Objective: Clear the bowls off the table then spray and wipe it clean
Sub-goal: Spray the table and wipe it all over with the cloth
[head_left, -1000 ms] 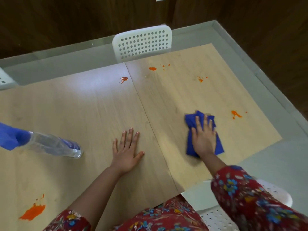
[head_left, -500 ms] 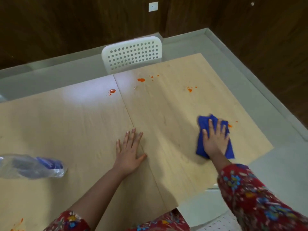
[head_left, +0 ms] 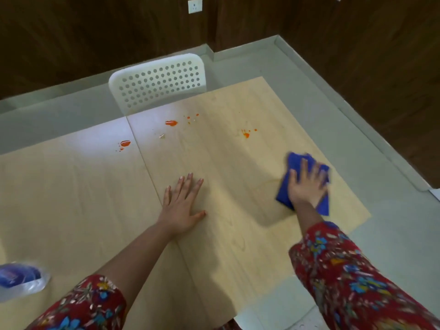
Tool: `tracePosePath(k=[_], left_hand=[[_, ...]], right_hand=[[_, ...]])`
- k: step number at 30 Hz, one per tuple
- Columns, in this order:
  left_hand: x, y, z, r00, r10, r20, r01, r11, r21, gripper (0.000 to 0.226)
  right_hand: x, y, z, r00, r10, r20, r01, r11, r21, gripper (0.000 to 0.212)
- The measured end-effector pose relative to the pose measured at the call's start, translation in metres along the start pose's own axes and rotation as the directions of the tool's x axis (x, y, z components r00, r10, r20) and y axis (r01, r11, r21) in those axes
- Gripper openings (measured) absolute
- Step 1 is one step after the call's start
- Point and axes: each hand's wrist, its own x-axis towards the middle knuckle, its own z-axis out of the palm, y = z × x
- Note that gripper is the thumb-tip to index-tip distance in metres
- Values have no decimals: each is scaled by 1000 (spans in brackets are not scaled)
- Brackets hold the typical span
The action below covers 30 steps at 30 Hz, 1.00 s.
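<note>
No bowls on the table (head_left: 71, 198). My right hand (head_left: 307, 186), fingers flat, presses the cloth (head_left: 294, 163); my left hand (head_left: 181, 206) rests open. Orange spills (head_left: 171, 123) farther back are not yet wiped.

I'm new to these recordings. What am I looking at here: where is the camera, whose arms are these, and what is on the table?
There is no machine here. A person works with bare hands, and the only camera sits on their head, looking forward and down, so the arms you see are their own.

The left hand lies flat on the wooden table, fingers spread, holding nothing. The right hand presses a blue cloth onto the table near its right edge with straight fingers. That hand is blurred, which suggests wiping.

Orange spills lie farther away: a left spill, a middle spill and a right spill. A spray bottle, blurred, is at the picture's lower left edge. A white chair stands at the far side. No bowls show.
</note>
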Motion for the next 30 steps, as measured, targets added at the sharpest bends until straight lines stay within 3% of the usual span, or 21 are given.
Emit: tracePosePath(k=[2, 4, 6, 8, 11, 13, 14, 15, 17, 19, 20, 21, 22, 24, 27, 29, 30], left_hand=[[10, 1, -5, 1000, -9, -6, 9, 1000, 6, 86], [21, 4, -11, 1000, -1, 19, 1, 1000, 4, 85], [35, 10, -15, 999, 20, 41, -20, 1000, 9, 85], [44, 15, -17, 997, 32, 77, -32, 999, 7, 86], [49, 17, -8, 990, 11, 144, -14, 1000, 18, 92], [51, 16, -5, 989, 0, 148, -5, 999, 31, 95], [52, 15, -5, 990, 0, 143, -5, 999, 31, 95], [52, 15, -4, 991, 4, 137, -8, 1000, 29, 95], [50, 15, -4, 990, 20, 142, -25, 999, 27, 95], [50, 12, -5, 989, 34, 144, -37, 999, 18, 96], [50, 12, -5, 989, 36, 146, -39, 999, 22, 97], [50, 12, -5, 990, 31, 138, -35, 999, 27, 98], [50, 11, -4, 991, 24, 129, -28, 999, 28, 100], [51, 11, -1, 992, 16, 123, -20, 999, 28, 102], [53, 9, 1, 995, 12, 95, -16, 999, 42, 104], [53, 10, 2, 996, 16, 83, -20, 999, 45, 104], [52, 11, 2, 997, 20, 74, -24, 999, 45, 103]], right_hand=[[-11, -40, 12, 953, -301, 42, 303, 950, -71, 60], [-51, -44, 25, 807, -583, 97, 590, 801, -100, 58], [-82, -6, 26, 710, -693, 126, 703, 708, -67, 57], [-80, 43, 19, 772, -624, 119, 634, 769, -83, 59], [-35, 79, 3, 971, -237, 39, 240, 965, -101, 63], [-3, 56, -4, 1000, -3, 5, 3, 999, -33, 60], [5, 34, -4, 999, 31, 3, -31, 999, -18, 60], [9, 10, 0, 1000, -15, 15, 16, 999, -29, 60], [-10, -31, 12, 954, -292, 64, 295, 954, -55, 60], [-57, -42, 25, 800, -587, 124, 598, 798, -78, 59], [-81, -29, 28, 750, -646, 141, 660, 746, -91, 58], [-95, -7, 28, 761, -634, 140, 648, 754, -104, 59], [-101, 19, 27, 834, -537, 123, 550, 828, -111, 61], [-90, 68, 17, 977, -203, 73, 210, 972, -107, 65], [-39, 99, 2, 985, 169, 38, -169, 986, -1, 61], [-8, 82, -3, 957, 290, 15, -291, 955, 57, 60], [0, 69, -3, 960, 279, 13, -280, 958, 71, 60]])
